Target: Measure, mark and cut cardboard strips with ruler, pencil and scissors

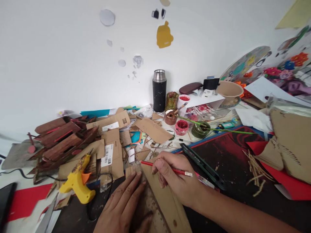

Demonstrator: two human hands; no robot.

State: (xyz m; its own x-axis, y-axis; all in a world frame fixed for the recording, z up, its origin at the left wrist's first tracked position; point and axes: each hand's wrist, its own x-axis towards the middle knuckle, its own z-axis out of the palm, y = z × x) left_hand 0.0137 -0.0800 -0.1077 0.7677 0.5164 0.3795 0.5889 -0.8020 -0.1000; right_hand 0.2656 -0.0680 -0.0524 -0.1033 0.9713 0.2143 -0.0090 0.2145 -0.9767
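My right hand [175, 178] grips a red pencil [179, 171], whose tip points left above the far end of a tan cardboard strip [173, 207]. My left hand [123, 204] lies with fingers stretched out over a stained straight strip, perhaps a ruler [152, 207], which rests along the cardboard. Just beyond my right wrist is a dark green utility knife [202, 166]. A pink-and-white pen-like stick [205, 182] lies partly hidden under that wrist. Left of my left hand sits a yellow glue gun [77, 184] with its cord.
Cardboard scraps [111, 149] cover the middle left, beside brown painted cardboard pieces [65, 139]. Open paint jars [181, 127] and a black flask [159, 92] stand at the back. Raffia-like strands [259, 171] and a cardboard piece [291, 139] lie right. Scissors-like blade [47, 215] sits front left.
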